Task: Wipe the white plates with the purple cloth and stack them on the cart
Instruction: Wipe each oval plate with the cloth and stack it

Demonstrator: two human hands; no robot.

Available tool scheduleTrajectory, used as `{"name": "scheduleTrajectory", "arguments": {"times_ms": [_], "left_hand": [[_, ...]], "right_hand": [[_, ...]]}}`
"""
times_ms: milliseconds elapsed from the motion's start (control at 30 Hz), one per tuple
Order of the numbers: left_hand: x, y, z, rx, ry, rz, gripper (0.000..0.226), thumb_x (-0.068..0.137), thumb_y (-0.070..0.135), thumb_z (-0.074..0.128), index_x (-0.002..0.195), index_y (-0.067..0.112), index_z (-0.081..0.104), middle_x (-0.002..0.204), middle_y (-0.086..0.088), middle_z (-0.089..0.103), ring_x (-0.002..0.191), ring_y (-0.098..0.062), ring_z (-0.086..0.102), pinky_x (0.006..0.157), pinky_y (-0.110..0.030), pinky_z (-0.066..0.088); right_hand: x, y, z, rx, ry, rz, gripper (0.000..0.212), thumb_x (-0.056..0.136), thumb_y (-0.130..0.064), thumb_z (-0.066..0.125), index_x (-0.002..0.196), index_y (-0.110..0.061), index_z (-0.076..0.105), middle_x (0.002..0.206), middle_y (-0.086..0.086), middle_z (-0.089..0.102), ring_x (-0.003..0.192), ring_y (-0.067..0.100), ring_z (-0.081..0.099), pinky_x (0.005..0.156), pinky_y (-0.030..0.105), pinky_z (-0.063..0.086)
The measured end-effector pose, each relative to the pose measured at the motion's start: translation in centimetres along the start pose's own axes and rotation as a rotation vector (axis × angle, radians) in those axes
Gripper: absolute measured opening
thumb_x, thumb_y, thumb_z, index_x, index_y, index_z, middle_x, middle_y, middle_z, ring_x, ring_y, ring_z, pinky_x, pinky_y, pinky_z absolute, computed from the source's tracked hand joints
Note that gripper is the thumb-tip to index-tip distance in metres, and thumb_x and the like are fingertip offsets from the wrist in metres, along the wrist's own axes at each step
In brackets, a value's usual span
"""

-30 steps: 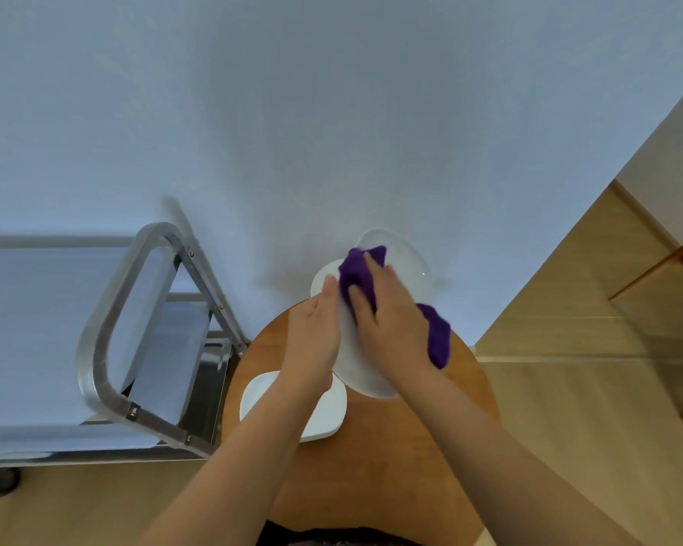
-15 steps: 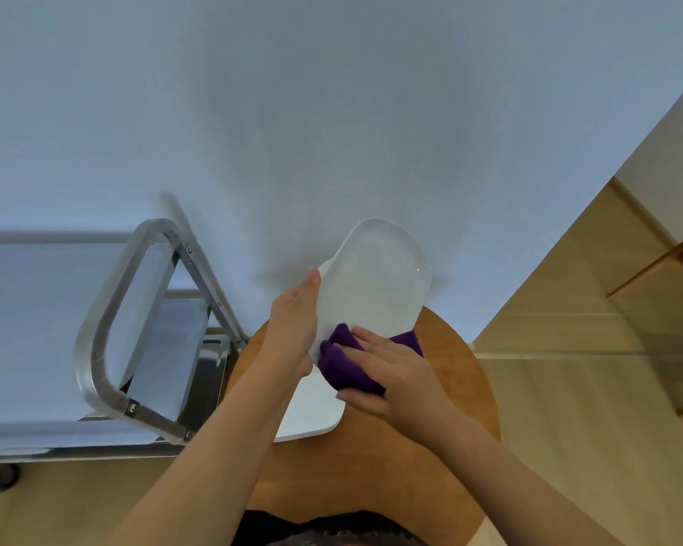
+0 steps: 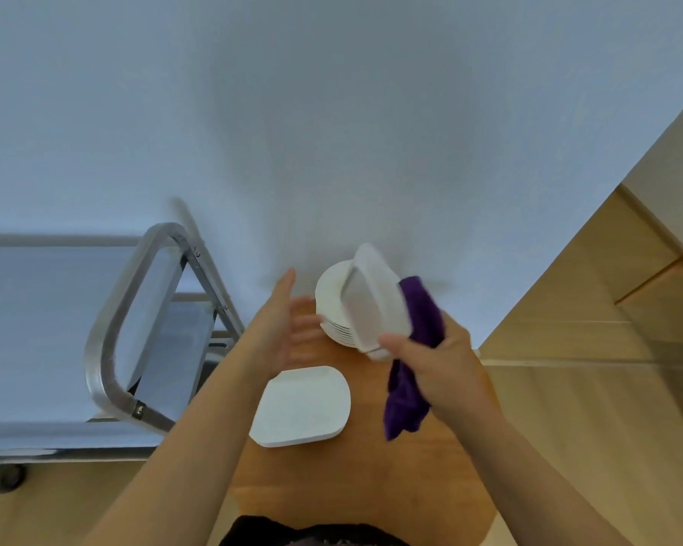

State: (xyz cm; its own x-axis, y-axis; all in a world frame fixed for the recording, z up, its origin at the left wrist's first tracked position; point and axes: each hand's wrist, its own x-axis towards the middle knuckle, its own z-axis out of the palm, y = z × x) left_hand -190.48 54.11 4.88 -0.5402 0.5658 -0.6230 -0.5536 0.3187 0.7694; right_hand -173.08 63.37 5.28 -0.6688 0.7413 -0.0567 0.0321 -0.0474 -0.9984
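My right hand [image 3: 438,364] grips a white rounded-square plate [image 3: 371,305] by its lower edge, together with the purple cloth [image 3: 413,348], which hangs down behind the plate. The plate is tilted up on edge above a stack of round white plates [image 3: 332,305] at the back of the round wooden table [image 3: 351,478]. My left hand [image 3: 288,321] is open, fingers spread, just left of the held plate and apart from it. Another white square plate [image 3: 304,405] lies flat on the table below my hands.
A metal cart [image 3: 107,344] with a tubular handle and a grey shelf stands to the left of the table. A pale wall rises behind. Wooden floor and wooden furniture are at the right.
My left hand has let go of the plate and opened. My right hand now holds the plate with the cloth and has turned it on edge; the round stack behind is uncovered.
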Motion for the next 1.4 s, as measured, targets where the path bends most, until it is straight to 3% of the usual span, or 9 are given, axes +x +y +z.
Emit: {"name": "scheduleTrajectory", "arguments": {"times_ms": [167, 367, 500, 667, 767, 867, 1033, 1233, 1400], "left_hand": [[0.5, -4.2, -1.7, -0.256, -0.23, 0.016, 0.081, 0.068, 0.052, 0.071, 0.137, 0.016, 0.047, 0.131, -0.009, 0.059, 0.116, -0.031, 0.058, 0.099, -0.054, 0.043], [0.4, -3.5, -2.1, -0.587, -0.406, 0.071, 0.078, 0.045, 0.025, 0.095, 0.115, 0.007, 0.066, 0.122, -0.018, 0.064, 0.108, -0.033, 0.064, 0.076, -0.048, 0.057], [0.1, -2.7, -2.0, -0.43, -0.287, 0.185, 0.064, 0.078, 0.054, 0.056, 0.129, 0.013, 0.055, 0.123, -0.011, 0.064, 0.111, -0.026, 0.063, 0.082, -0.038, 0.057], [-0.5, -2.5, 1.1, -0.282, -0.183, 0.179, 0.069, 0.085, 0.062, 0.03, 0.129, 0.015, 0.054, 0.117, -0.01, 0.067, 0.109, -0.026, 0.063, 0.094, -0.044, 0.05], [-1.4, -2.7, 2.3, -0.392, -0.178, 0.119, 0.055, 0.09, 0.059, 0.037, 0.101, 0.01, 0.061, 0.076, -0.007, 0.073, 0.071, -0.019, 0.072, 0.061, -0.03, 0.058], [-2.9, -2.5, 2.5, -0.519, -0.163, 0.147, 0.04, 0.097, 0.044, 0.038, 0.108, 0.012, 0.059, 0.073, -0.008, 0.073, 0.066, -0.017, 0.071, 0.055, -0.028, 0.057], [-5.5, -3.3, 4.5, -0.489, -0.104, 0.344, 0.027, 0.099, 0.024, 0.027, 0.101, 0.023, 0.054, 0.1, 0.002, 0.062, 0.104, -0.016, 0.056, 0.101, -0.04, 0.037], [-4.6, -3.1, 3.7, -0.399, -0.058, 0.293, 0.035, 0.097, 0.043, 0.038, 0.115, 0.023, 0.062, 0.104, -0.003, 0.073, 0.098, -0.019, 0.068, 0.086, -0.038, 0.053], [-4.3, -2.5, 3.1, -0.303, 0.052, 0.291, 0.049, 0.089, 0.061, 0.036, 0.109, 0.026, 0.065, 0.1, -0.003, 0.074, 0.095, -0.023, 0.069, 0.087, -0.045, 0.054]], "right_hand": [[1.9, -0.1, -1.5, 0.708, -0.033, 0.344, 0.052, 0.064, -0.018, 0.072, 0.114, -0.009, 0.061, 0.095, 0.012, 0.072, 0.083, 0.026, 0.071, 0.063, 0.036, 0.057], [2.1, 1.8, -1.9, 0.508, 0.161, 0.534, 0.04, 0.071, -0.034, 0.074, 0.102, -0.011, 0.065, 0.073, 0.006, 0.073, 0.06, 0.018, 0.069, 0.05, 0.028, 0.053], [3.1, 2.0, -2.6, 0.29, 0.545, 0.309, 0.029, 0.086, -0.045, 0.062, 0.101, -0.02, 0.062, 0.07, -0.001, 0.069, 0.062, 0.017, 0.066, 0.058, 0.032, 0.052], [2.1, 0.2, 3.1, -0.102, 0.122, 0.006, 0.041, 0.074, -0.055, 0.04, 0.108, -0.042, 0.059, 0.089, -0.012, 0.068, 0.09, 0.011, 0.061, 0.087, 0.038, 0.046], [-0.5, 2.1, 7.7, -0.36, -0.177, -0.159, 0.058, 0.089, -0.045, 0.033, 0.145, -0.031, 0.032, 0.149, -0.011, 0.036, 0.139, 0.007, 0.028, 0.115, 0.042, 0.025], [-0.3, 2.6, 8.5, -0.436, -0.124, -0.22, 0.059, 0.09, -0.049, 0.035, 0.146, -0.032, 0.028, 0.154, -0.015, 0.024, 0.143, 0.002, 0.011, 0.119, 0.04, 0.014], [1.4, 1.1, 8.7, -0.506, 0.022, -0.269, 0.061, 0.086, -0.059, 0.034, 0.141, -0.033, 0.039, 0.153, -0.014, 0.029, 0.139, -0.005, 0.006, 0.114, 0.024, -0.001], [4.1, -0.7, 8.7, -0.477, 0.179, -0.184, 0.055, 0.083, -0.059, 0.04, 0.123, -0.023, 0.054, 0.134, -0.002, 0.051, 0.131, 0.022, 0.039, 0.11, 0.048, 0.028], [6.6, 0.0, 5.2, -0.348, 0.321, -0.165, 0.014, 0.09, -0.045, 0.052, 0.084, -0.033, 0.052, 0.088, -0.009, 0.059, 0.089, 0.017, 0.056, 0.084, 0.041, 0.047]]}}
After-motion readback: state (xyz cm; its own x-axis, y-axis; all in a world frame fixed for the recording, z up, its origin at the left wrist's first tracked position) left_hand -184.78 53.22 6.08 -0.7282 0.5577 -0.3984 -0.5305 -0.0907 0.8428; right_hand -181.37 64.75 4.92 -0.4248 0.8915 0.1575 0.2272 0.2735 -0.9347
